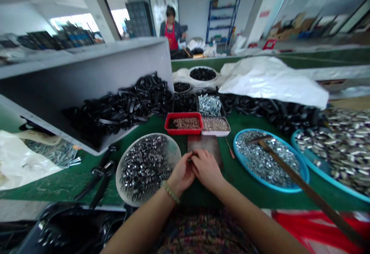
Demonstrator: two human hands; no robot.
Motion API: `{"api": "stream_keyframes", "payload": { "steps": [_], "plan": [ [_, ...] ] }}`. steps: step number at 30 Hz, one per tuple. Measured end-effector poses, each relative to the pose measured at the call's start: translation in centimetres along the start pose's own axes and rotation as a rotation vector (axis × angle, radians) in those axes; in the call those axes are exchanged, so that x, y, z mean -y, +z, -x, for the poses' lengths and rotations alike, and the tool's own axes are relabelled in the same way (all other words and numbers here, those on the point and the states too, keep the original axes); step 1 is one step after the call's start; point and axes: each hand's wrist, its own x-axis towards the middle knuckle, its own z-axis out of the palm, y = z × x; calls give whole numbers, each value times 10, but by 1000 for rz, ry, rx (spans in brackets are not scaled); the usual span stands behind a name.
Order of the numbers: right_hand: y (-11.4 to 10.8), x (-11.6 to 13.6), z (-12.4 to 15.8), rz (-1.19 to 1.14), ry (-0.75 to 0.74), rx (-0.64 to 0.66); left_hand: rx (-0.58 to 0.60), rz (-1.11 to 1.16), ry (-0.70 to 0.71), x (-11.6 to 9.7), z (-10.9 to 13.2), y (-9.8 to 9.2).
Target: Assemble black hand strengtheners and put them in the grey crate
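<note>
My left hand [181, 174] and my right hand [207, 169] meet over the near edge of a dark metal plate [206, 145] on the green table. Both have their fingers pinched together around a small part between them that is too hidden to name. A pale bead bracelet [170, 192] circles my left wrist. Just left of my left hand stands a clear bowl [172, 155] heaped with shiny metal rings.
A red tray [184, 130] and a white tray [216, 132] of small parts sit behind the plate. Two blue basins [300, 169] of silvery pieces lie right, a long stick across one. Black clips are heaped behind; pliers [100, 179] lie left. A person in a red apron stands far back.
</note>
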Motion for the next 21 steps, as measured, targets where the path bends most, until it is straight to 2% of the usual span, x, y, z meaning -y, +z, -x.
{"api": "stream_keyframes", "payload": {
  "steps": [3,7,10,13,17,21],
  "plan": [
    [-1,-8,-2,-233,24,-95,74,30,44,-7,-8,-3],
    [-12,-17,-2,-503,151,-180,5,-62,234,-15,-14,-10],
    [-20,-18,3,-565,215,-230,-28,-210,313,-11,-12,-15],
    [-25,-16,10,-594,178,-247,26,-324,376,-2,-8,-14],
    [-26,-14,16,-631,175,-239,112,-296,316,9,0,-7],
    [-20,-19,18,-615,227,-291,131,-283,283,16,6,-2]
  ]
}}
